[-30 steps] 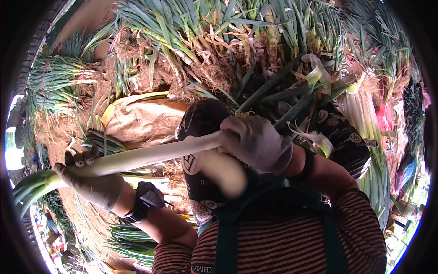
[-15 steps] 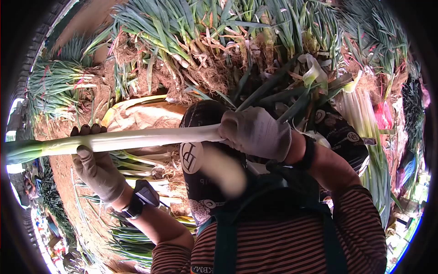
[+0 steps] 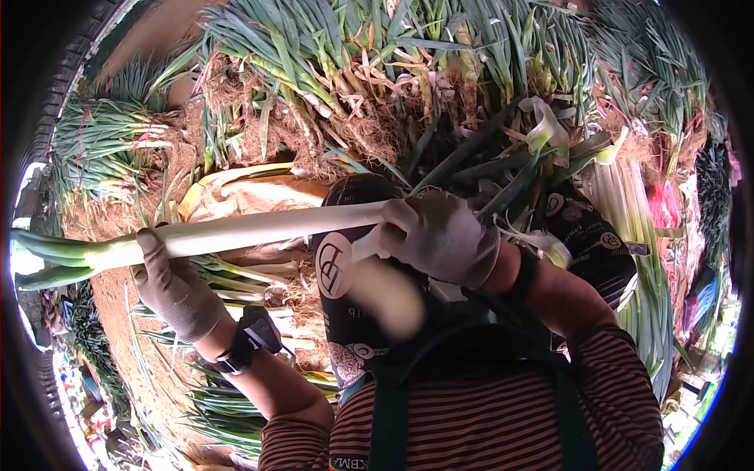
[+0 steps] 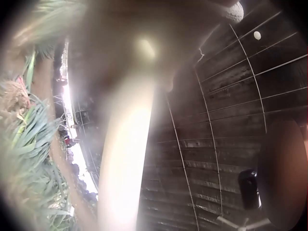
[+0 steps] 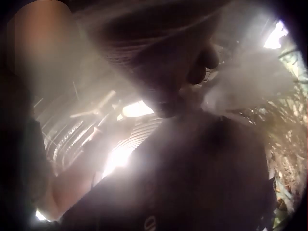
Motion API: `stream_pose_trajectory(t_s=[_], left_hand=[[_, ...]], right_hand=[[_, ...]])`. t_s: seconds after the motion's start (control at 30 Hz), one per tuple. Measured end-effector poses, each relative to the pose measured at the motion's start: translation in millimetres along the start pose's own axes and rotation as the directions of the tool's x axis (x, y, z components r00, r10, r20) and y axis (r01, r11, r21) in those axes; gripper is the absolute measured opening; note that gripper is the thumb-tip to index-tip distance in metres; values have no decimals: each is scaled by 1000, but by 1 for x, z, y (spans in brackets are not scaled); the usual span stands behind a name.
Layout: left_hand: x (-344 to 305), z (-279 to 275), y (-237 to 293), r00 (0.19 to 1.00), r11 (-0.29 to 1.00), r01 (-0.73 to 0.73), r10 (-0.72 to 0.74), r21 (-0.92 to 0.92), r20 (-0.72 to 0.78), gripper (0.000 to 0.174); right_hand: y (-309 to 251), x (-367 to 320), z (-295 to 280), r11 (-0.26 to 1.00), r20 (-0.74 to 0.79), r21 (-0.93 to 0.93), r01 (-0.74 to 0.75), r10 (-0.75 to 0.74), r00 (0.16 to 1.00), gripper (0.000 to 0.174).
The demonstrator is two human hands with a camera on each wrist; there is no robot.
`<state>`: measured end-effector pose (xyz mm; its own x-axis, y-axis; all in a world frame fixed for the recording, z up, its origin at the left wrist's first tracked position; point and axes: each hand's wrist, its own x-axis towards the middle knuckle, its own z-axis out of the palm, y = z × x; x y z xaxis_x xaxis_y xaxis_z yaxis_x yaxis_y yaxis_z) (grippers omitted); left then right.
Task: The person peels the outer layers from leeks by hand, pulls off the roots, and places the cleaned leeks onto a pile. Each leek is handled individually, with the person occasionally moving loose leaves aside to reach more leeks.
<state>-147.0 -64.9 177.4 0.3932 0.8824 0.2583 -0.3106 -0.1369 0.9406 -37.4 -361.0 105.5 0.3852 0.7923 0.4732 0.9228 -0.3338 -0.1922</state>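
Note:
A long green onion with a thick white stalk lies nearly level across the person's lap, its green leaves at the far left. The gloved left hand holds it near the leaves, thumb over the front and the other fingers mostly hidden behind. At the stalk's white end the gloved right hand curls its fingers round it, covering that end. A short pale strip shows just under the right fingers. In the left wrist view the white stalk runs down from the blurred hand; the right wrist view shows the dark glove.
Bundled green onions with roots are piled in front. Loose green onions lie below the held stalk at left, and a cleaned pile is at right. A tan sack sits behind the stalk. Dark printed fabric covers the legs.
The left hand moves rightward along the stalk, and its thumb now crosses over the front. The stalk's left end rises, then dips slightly. The right hand keeps its grip, and a pale strip shows beneath it.

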Motion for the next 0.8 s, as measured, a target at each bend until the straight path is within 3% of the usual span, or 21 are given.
stream_pose_trajectory(t_s=[0.13,0.23,0.33,0.4,0.47,0.5,0.6,0.67,0.7,0.77,0.8], left_hand=[[-4,4,0,994,996,54,-47,74,-98,38],[-6,1,-4,990,993,99,-92,64,-104,36],[-11,2,-8,985,991,126,-120,48,-122,37],[-14,3,-10,983,991,130,-125,35,-135,38],[-14,-2,-16,982,990,139,-139,-2,-130,38],[-10,-10,-20,982,989,147,-150,-31,-119,38],[-13,-24,-26,962,971,234,-238,-46,-135,42],[-19,-28,-32,956,970,245,-243,-11,-162,42],[-23,-20,-28,933,951,289,-306,-114,-188,42],[-29,-12,-27,956,959,241,-261,-147,-133,39],[-30,-9,-25,967,963,213,-232,-162,-106,38]], right_hand=[[1,-6,12,984,-246,-176,-9,-35,969,14],[-3,-8,15,955,-259,-294,-42,-37,965,13],[-6,-17,6,939,-129,-344,4,-52,990,14],[14,-21,3,962,-169,-204,183,-219,961,15],[37,-50,11,970,60,-89,227,-223,973,16],[51,-78,21,984,316,-56,166,-140,938,17],[76,-116,-1,990,459,-52,-133,142,877,21],[65,-102,-45,976,437,-139,-165,210,875,24],[57,-94,-62,965,381,-47,-258,256,888,27],[40,-70,-84,903,268,153,-401,353,897,35],[32,-56,-88,898,143,115,-426,409,901,39]])
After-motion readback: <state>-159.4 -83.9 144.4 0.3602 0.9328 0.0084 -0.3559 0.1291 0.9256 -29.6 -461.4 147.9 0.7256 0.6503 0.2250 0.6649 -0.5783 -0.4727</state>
